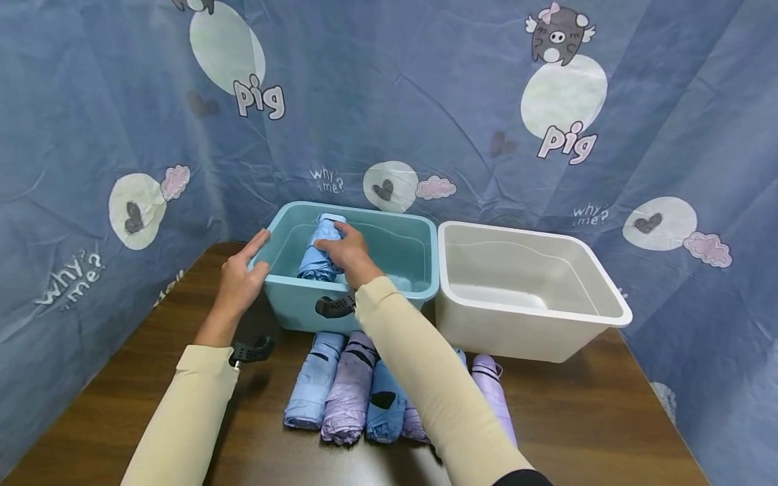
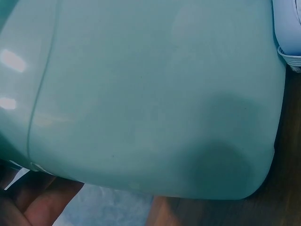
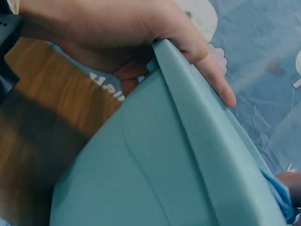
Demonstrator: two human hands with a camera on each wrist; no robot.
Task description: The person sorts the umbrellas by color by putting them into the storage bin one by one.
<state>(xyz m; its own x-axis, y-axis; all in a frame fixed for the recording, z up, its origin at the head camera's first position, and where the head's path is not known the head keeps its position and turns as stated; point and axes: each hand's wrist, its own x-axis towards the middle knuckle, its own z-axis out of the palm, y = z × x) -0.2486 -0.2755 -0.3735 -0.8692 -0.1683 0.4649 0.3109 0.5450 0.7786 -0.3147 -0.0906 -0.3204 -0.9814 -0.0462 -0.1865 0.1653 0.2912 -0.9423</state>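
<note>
My left hand (image 1: 238, 283) grips the left rim of a teal plastic bin (image 1: 298, 304); the right wrist view shows fingers on both sides of that rim. Inside the bin, a rolled light blue folding umbrella (image 1: 314, 262) leans against the wall, slanting. My right hand (image 1: 350, 253) reaches over the front rim and holds this umbrella near its upper end, thumb and fingers around it. In the left wrist view the bin's side wall (image 2: 150, 103) fills most of the picture, with left fingers (image 2: 51, 200) at the lower left.
In front of the bin lie several rolled umbrellas, among them a light blue one (image 1: 314, 385), a purple one (image 1: 349, 398) and a darker blue one (image 1: 385, 388). My right forearm hides some. Another purple umbrella (image 1: 491, 388) lies rightward. A white bin (image 1: 498, 331) stands right of the teal one.
</note>
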